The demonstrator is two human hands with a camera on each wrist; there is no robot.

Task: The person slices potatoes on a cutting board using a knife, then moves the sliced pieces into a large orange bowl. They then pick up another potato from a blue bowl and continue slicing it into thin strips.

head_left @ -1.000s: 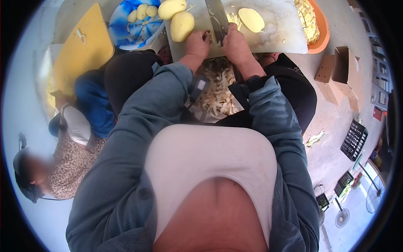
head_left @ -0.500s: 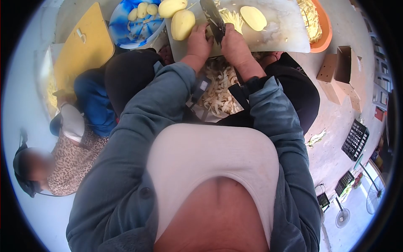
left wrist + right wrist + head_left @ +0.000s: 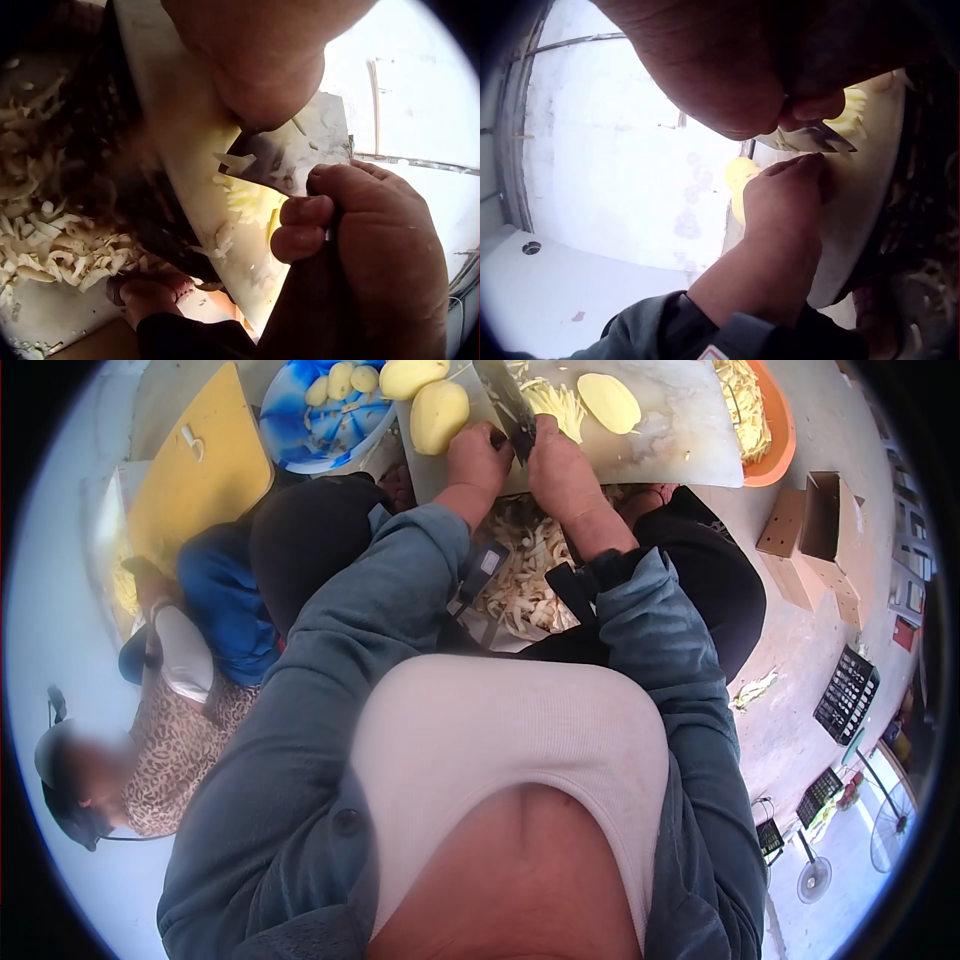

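Observation:
Fingers curled round its handle, the right hand (image 3: 562, 472) grips a wide knife (image 3: 507, 398), its blade slanting over the pale cutting board (image 3: 680, 452). Just left of the blade is the left hand (image 3: 480, 460), fingers bent; whatever lies beneath them is hidden. In the right wrist view the left hand (image 3: 784, 202) has its fingertips beside the blade (image 3: 810, 140). A sliver clings to the blade (image 3: 266, 161) in the left wrist view. Potato strips (image 3: 556, 406) lie right of the knife, beside a cut potato (image 3: 609, 403). Two peeled potatoes (image 3: 439, 418) (image 3: 412, 376) sit at left.
A blue-and-white bowl (image 3: 295, 448) with potatoes stands left, an orange basin (image 3: 784, 435) of strips right. Peelings (image 3: 530, 575) lie below the board. A cardboard box (image 3: 788, 538) is on the right; another person (image 3: 165, 790) sits at left near a yellow board (image 3: 205, 480).
The blade has tilted, its upper end now farther left. More strips show fanned out to its right. The left hand's fingers have shifted and bent in closer together beside the blade.

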